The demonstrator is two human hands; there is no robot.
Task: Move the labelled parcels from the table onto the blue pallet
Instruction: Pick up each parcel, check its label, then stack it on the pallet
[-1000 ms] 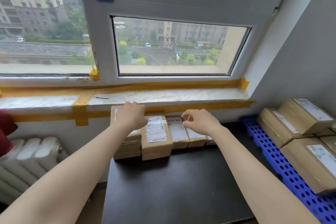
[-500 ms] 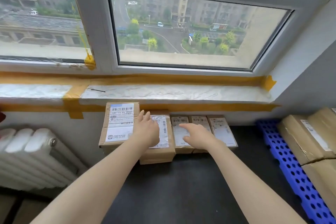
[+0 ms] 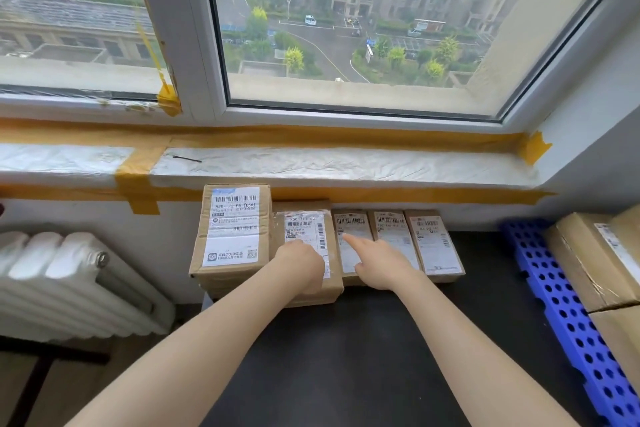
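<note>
Dark tabletop (image 3: 346, 357) under window. Left hand (image 3: 304, 265) flat on parcel (image 3: 306, 253); right hand (image 3: 377, 263) pointing, holding nothing. Risk: one-handed lift tips neighbouring slim parcels (image 3: 398, 239).

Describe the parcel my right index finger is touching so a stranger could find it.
Under the taped windowsill, five brown cardboard parcels line the black table's back edge. Counting from the left, it's the third parcel: the leftmost of three slim boxes, right beside the wider second parcel.
</note>
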